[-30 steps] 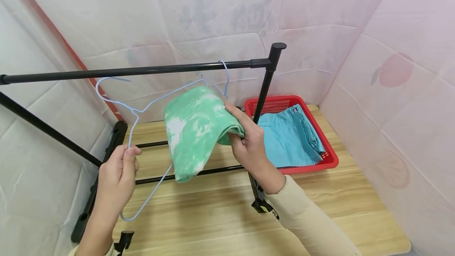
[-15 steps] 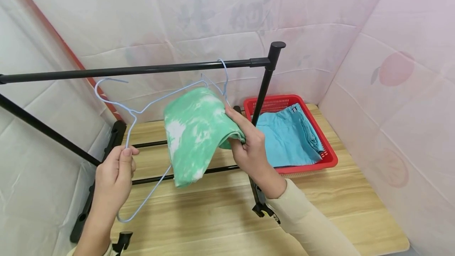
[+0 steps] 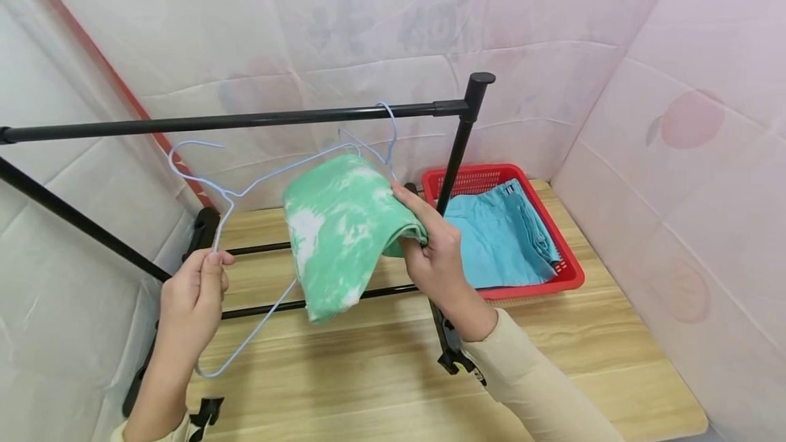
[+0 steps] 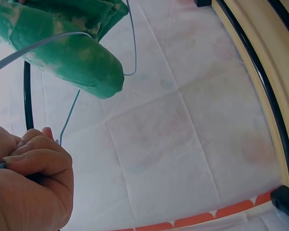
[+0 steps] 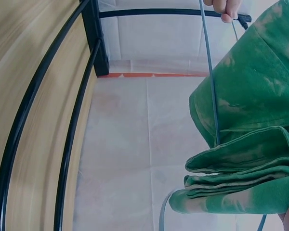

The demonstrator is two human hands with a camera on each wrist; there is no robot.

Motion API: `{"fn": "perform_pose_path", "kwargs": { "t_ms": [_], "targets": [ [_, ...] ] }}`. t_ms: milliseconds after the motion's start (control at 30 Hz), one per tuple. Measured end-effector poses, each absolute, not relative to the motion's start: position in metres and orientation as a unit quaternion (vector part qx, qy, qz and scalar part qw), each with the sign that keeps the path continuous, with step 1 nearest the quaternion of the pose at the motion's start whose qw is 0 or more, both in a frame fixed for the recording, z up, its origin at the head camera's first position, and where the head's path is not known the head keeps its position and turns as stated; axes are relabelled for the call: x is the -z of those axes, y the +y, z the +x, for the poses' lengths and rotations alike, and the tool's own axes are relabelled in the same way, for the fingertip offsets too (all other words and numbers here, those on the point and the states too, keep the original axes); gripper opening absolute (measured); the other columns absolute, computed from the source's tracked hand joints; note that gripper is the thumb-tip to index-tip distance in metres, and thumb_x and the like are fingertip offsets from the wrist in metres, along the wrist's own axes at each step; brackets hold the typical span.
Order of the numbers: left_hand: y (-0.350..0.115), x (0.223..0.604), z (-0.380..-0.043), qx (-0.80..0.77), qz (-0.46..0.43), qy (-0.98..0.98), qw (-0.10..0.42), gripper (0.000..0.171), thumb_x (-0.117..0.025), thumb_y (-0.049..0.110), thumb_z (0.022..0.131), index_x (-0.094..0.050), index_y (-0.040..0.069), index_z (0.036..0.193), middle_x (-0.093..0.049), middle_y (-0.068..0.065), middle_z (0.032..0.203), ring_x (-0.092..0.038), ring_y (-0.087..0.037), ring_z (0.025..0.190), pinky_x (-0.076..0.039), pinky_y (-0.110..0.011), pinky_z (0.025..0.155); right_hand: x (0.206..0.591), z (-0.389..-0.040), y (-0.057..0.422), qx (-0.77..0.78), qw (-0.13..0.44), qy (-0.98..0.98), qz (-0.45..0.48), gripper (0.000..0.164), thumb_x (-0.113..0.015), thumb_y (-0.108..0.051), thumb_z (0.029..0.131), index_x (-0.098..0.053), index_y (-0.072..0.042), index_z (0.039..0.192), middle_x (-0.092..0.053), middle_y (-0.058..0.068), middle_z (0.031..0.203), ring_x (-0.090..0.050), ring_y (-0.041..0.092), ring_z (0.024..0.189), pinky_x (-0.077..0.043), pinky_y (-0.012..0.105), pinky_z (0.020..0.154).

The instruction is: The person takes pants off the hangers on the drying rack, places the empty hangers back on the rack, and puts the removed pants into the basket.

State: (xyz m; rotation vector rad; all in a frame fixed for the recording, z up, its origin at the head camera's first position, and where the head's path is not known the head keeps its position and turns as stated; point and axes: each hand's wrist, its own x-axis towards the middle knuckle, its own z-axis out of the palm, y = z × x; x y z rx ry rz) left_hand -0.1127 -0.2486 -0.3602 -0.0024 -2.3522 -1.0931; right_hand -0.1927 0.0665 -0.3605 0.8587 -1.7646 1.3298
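Observation:
My left hand pinches the shoulder wire of a light blue wire hanger, which is tilted with its hook at the upper left, just under the black rail. A folded green-and-white tie-dye garment drapes over this hanger. On its right side, my right hand grips the cloth with the thumb below and fingers above. The right wrist view shows the stacked folds of the garment end-on, with the hanger wire running past them. In the left wrist view, the left hand has its fingers curled round the wire.
A black garment rack spans the left and middle of the wooden table. Another blue hanger hangs from its rail. At the right stands a red basket with folded blue clothing. Pale printed sheets enclose the back and sides.
My left hand has shifted slightly left, and the hanger's hook has dropped a little away from the rail. The garment and right hand have barely moved.

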Motion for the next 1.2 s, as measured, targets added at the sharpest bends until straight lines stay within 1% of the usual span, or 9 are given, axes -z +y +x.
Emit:
{"fn": "perform_pose_path", "kwargs": {
  "t_ms": [233,367,533,600,700,833,967,1100,1200],
  "targets": [
    [-0.251,0.363,-0.115,0.393,-0.004,-0.875,0.283,0.025,-0.048,0.016,0.106,-0.066,0.002,0.096,-0.050,0.004,0.060,-0.038,-0.003,0.046,-0.032,-0.020,0.045,0.357,-0.195,0.072,-0.523,0.375,-0.690,0.331,0.048,-0.045,0.013,0.089,-0.060,0.003,0.133,-0.064,0.016,0.132,-0.063,0.019,0.107,-0.030,0.024,0.058],
    [-0.253,0.365,-0.114,0.389,0.011,-0.878,0.277,0.025,-0.047,0.017,0.107,-0.066,0.004,0.097,-0.049,0.004,0.061,-0.038,-0.005,0.047,-0.031,-0.021,0.045,0.354,-0.198,0.074,-0.531,0.374,-0.685,0.331,0.047,-0.044,0.013,0.089,-0.060,0.004,0.132,-0.064,0.015,0.133,-0.064,0.016,0.101,-0.032,0.024,0.059],
    [-0.254,0.366,-0.113,0.380,0.016,-0.880,0.284,0.024,-0.048,0.017,0.106,-0.067,0.005,0.097,-0.050,0.005,0.061,-0.038,-0.003,0.046,-0.031,-0.021,0.045,0.353,-0.200,0.078,-0.544,0.369,-0.680,0.326,0.046,-0.045,0.011,0.090,-0.061,0.002,0.132,-0.065,0.014,0.131,-0.052,0.010,0.069,-0.031,0.022,0.055],
    [-0.256,0.368,-0.113,0.377,0.020,-0.881,0.286,0.026,-0.048,0.018,0.106,-0.067,0.004,0.096,-0.051,0.004,0.061,-0.038,-0.003,0.045,-0.032,-0.021,0.044,0.353,-0.202,0.079,-0.553,0.366,-0.674,0.326,0.045,-0.045,0.010,0.091,-0.060,0.003,0.133,-0.066,0.014,0.130,-0.044,0.009,0.061,-0.028,0.020,0.052],
    [-0.261,0.370,-0.112,0.378,0.026,-0.879,0.290,0.028,-0.046,0.020,0.107,-0.066,0.002,0.097,-0.051,0.003,0.061,-0.038,-0.004,0.044,-0.032,-0.021,0.042,0.352,-0.204,0.082,-0.560,0.365,-0.670,0.323,0.045,-0.044,0.009,0.092,-0.060,0.002,0.133,-0.066,0.013,0.129,-0.045,0.009,0.062,-0.027,0.020,0.051],
    [-0.266,0.370,-0.108,0.386,0.032,-0.876,0.286,0.029,-0.045,0.019,0.107,-0.064,0.000,0.098,-0.050,0.002,0.061,-0.037,-0.005,0.043,-0.031,-0.021,0.041,0.352,-0.205,0.084,-0.557,0.367,-0.673,0.320,0.050,-0.042,0.012,0.089,-0.060,0.001,0.134,-0.065,0.016,0.130,-0.051,0.014,0.073,-0.026,0.022,0.053],
    [-0.268,0.368,-0.106,0.399,0.041,-0.871,0.283,0.028,-0.045,0.019,0.107,-0.064,0.000,0.099,-0.050,0.002,0.062,-0.036,-0.006,0.043,-0.030,-0.022,0.039,0.352,-0.205,0.086,-0.552,0.366,-0.678,0.319,0.052,-0.041,0.014,0.087,-0.060,0.002,0.134,-0.065,0.018,0.130,-0.047,0.013,0.068,-0.026,0.022,0.054],
    [-0.269,0.367,-0.106,0.394,0.041,-0.871,0.291,0.029,-0.045,0.020,0.107,-0.064,0.000,0.099,-0.050,-0.001,0.062,-0.036,-0.005,0.044,-0.030,-0.021,0.040,0.353,-0.205,0.086,-0.546,0.366,-0.682,0.320,0.050,-0.042,0.015,0.087,-0.060,0.004,0.133,-0.065,0.018,0.130,-0.036,0.008,0.056,-0.026,0.020,0.051],
    [-0.269,0.367,-0.107,0.388,0.036,-0.871,0.298,0.028,-0.046,0.019,0.107,-0.064,0.000,0.098,-0.050,-0.001,0.062,-0.036,-0.004,0.044,-0.031,-0.021,0.041,0.355,-0.206,0.086,-0.542,0.367,-0.683,0.325,0.050,-0.043,0.015,0.086,-0.060,0.004,0.132,-0.064,0.019,0.130,-0.036,0.008,0.056,-0.025,0.020,0.050]
  ]
}}
